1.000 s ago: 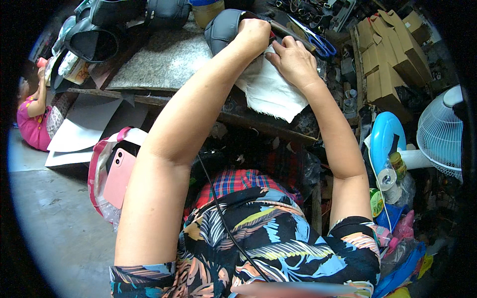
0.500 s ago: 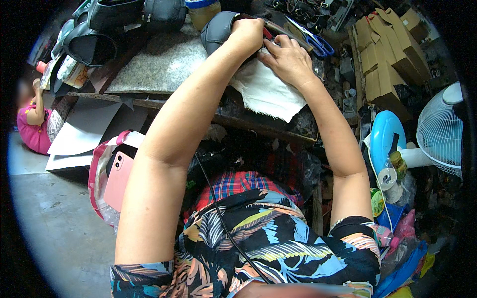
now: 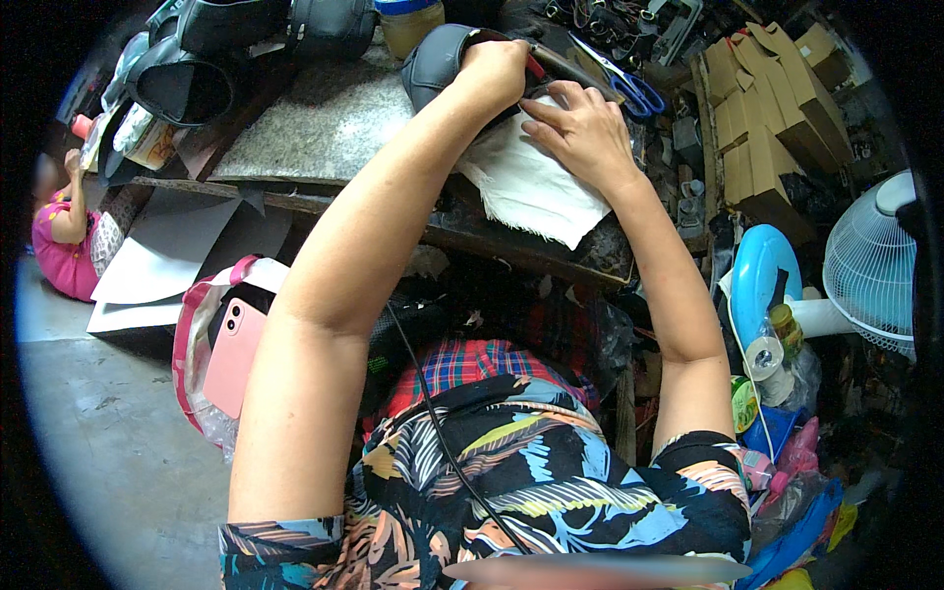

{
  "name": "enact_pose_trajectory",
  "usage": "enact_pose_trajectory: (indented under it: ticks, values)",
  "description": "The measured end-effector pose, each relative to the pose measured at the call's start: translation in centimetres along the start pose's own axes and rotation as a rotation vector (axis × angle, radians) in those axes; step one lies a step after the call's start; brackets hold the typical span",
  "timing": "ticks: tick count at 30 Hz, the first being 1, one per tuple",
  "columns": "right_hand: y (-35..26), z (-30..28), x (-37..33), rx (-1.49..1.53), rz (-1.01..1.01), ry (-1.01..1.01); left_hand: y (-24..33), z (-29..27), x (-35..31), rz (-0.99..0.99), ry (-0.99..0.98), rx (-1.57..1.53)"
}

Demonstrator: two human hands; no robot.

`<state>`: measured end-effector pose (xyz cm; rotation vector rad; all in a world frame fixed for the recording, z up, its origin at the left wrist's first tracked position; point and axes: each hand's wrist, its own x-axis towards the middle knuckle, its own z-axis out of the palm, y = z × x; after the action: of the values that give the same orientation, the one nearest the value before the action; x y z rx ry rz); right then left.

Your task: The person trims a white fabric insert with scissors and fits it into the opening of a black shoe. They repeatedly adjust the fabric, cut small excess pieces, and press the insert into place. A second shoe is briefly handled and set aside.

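One black padded piece, set back from the desk's front edge, left hand curled against it, grip hidden; one white cloth, front right corner, right hand loosely bent over it, pinch unclear, steady light pressure advisable.

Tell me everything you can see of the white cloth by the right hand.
The white, woven-looking fabric cloth is thin and lightly creased, its lower edge frayed. It lies aslant near the front edge of the dark wooden workbench, a corner pointing toward the picture's bottom. The right hand covers its upper right part; whether the left hand touches it is unclear.
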<state>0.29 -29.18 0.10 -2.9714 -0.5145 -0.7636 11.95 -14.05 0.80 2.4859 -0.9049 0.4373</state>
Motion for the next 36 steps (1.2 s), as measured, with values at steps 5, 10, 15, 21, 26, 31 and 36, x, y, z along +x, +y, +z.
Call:
enact_pose_trajectory:
  ticks: [5, 10, 15, 21, 26, 31, 36]
  values:
    - [0.0, -0.9, -0.2, -0.010, -0.005, -0.065, 0.0, -0.1, -0.1, 0.023, 0.028, -0.006]
    - [-0.3, 0.6, 0.8, -0.189, 0.131, 0.016, 0.1, -0.2, -0.3, 0.014, -0.024, -0.018]
    - [-0.4, 1.0, 1.9, -0.294, 0.070, 0.025, 0.6, -0.5, -0.4, -0.001, -0.035, -0.014]
    - [-0.7, -0.4, 0.5, -0.206, -0.130, 0.154, 0.5, -1.1, -0.8, 0.007, -0.065, -0.096]
    - [-1.0, -1.0, 0.1, -0.119, -0.215, 0.171, 0.4, -0.6, -0.7, -0.025, -0.058, -0.059]
    - [-0.4, -2.4, 0.3, -0.064, -0.347, 0.093, 0.7, -0.6, -0.7, 0.001, -0.063, -0.045]
    - [0.9, -3.6, 0.8, 0.184, -0.334, 0.108, 1.8, -3.3, -1.1, 0.208, 0.088, -0.298]
